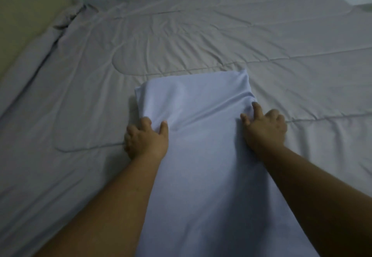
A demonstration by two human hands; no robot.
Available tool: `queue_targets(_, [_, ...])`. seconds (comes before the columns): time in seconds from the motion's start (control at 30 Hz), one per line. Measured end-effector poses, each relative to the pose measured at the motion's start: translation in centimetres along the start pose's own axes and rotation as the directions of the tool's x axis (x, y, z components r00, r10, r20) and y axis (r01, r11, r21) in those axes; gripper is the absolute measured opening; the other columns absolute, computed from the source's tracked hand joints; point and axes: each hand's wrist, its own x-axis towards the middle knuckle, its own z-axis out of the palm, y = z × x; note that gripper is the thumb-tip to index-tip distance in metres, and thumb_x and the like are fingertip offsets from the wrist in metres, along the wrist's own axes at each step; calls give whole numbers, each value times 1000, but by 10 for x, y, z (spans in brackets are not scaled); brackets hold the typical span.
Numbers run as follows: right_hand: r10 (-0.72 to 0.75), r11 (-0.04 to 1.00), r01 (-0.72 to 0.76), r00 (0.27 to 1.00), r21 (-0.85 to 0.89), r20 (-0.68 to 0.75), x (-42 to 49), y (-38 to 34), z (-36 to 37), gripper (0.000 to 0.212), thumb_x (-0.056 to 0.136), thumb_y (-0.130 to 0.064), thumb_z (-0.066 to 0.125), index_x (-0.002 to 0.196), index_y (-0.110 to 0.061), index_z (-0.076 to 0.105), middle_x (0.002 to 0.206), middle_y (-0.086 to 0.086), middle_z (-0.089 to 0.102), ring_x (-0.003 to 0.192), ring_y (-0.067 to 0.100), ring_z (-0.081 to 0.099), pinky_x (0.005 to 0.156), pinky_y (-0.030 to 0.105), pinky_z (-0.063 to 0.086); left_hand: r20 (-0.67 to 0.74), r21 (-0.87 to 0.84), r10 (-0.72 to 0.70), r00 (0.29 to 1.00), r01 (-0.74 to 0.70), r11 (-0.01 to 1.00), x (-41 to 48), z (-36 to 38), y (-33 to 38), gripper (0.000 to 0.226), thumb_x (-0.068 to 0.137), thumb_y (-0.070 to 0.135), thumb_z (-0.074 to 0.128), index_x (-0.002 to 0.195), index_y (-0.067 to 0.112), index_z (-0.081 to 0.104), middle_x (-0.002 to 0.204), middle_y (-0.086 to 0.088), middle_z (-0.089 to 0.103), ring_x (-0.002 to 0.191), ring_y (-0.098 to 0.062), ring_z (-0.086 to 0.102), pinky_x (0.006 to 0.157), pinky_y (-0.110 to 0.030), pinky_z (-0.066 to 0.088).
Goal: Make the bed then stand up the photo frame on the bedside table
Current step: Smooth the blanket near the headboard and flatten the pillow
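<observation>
While both hands pinch its long edges, left hand (146, 139) at 9 o'clock and right hand (264, 128) at 3, the pale blue pillow (201, 146) lies lengthwise toward 12 on the grey quilt (221, 35), open bedding all around.

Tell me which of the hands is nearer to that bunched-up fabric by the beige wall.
Left. The left hand grips the pillow's left edge, on the side of the bunched fabric; the right hand grips the opposite edge, farther away.
</observation>
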Motion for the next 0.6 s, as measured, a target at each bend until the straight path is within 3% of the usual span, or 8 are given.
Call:
queue_targets(0.1, [-321, 941, 334, 933, 58, -160, 0, -47, 5, 54, 91, -46, 39, 135, -15, 50, 135, 22, 51, 123, 40, 49, 102, 47, 37, -146, 80, 334, 931, -326, 942, 5, 5, 26, 42, 93, 46, 43, 133, 32, 46, 145, -4, 35, 131, -30, 33, 108, -42, 27])
queue_targets(0.2, [-710, 697, 703, 704, 143, -4, -10, -82, 25, 53, 96, -42, 34, 137, -12, 48, 142, 13, 50, 132, 32, 46, 108, 44, 37, 32, 46, 510, 860, -511, 858, 17, 21, 44, 44, 99, 38, 33, 142, 32, 38, 154, 3, 31, 139, -22, 30, 114, -37, 23])
queue_targets(0.23, [-721, 692, 705, 684, 155, 111, -7, -78, 30, 53, 99, -43, 30, 145, -18, 36, 152, 5, 37, 141, 25, 32, 115, 40, 25, 99, 75, 489, 867, -496, 865, 26, 24, 40, 45, 100, 39, 28, 145, 34, 33, 157, 5, 26, 143, -19, 25, 118, -37, 19])
queue_targets(0.3, [-587, 806, 586, 774, 85, 236, 16, -48, 36, 54, 100, -45, 22, 151, -27, 14, 160, -5, 12, 148, 18, 7, 119, 36, 4, 180, 145, 362, 914, -389, 910, 45, 25, 23, 48, 100, 43, 21, 148, 40, 21, 161, 9, 10, 148, -19, 12, 120, -43, 11])
queue_targets(0.4, [-256, 964, 265, 939, -6, 228, 67, -10, 27, 58, 100, -46, 19, 152, -23, 8, 161, -1, 6, 148, 23, 2, 118, 44, 0, 155, 175, 62, 986, -89, 981, 71, 15, 8, 54, 98, 50, 18, 150, 41, 7, 162, 5, -1, 148, -30, 1, 119, -50, 4])
queue_targets(0.47, [-125, 992, 128, 982, -16, 140, 95, -19, 18, 60, 100, -44, 21, 151, -13, 12, 160, 7, 10, 148, 28, 3, 119, 48, 1, 33, 300, 114, 993, -118, 947, 78, 17, 29, 56, 98, 51, 18, 151, 38, 5, 162, 4, -5, 148, -32, -9, 119, -49, -3])
queue_targets(0.53, [-296, 955, 294, 953, 47, 65, 104, -56, 19, 59, 101, -39, 24, 150, -7, 15, 160, 11, 12, 148, 28, 3, 119, 44, 1, 50, 286, 329, 943, -329, 900, 80, 26, 65, 56, 99, 49, 19, 151, 35, 6, 162, 7, -5, 148, -26, -11, 119, -45, -6])
queue_targets(0.6, [-603, 797, 588, 787, 137, 132, 96, -92, 29, 55, 102, -36, 25, 150, -13, 16, 160, 6, 14, 148, 23, 6, 119, 40, 2, 171, 254, 453, 875, -483, 838, 81, 42, 88, 55, 100, 48, 17, 151, 35, 3, 161, 10, -4, 149, -18, -7, 120, -42, -5])
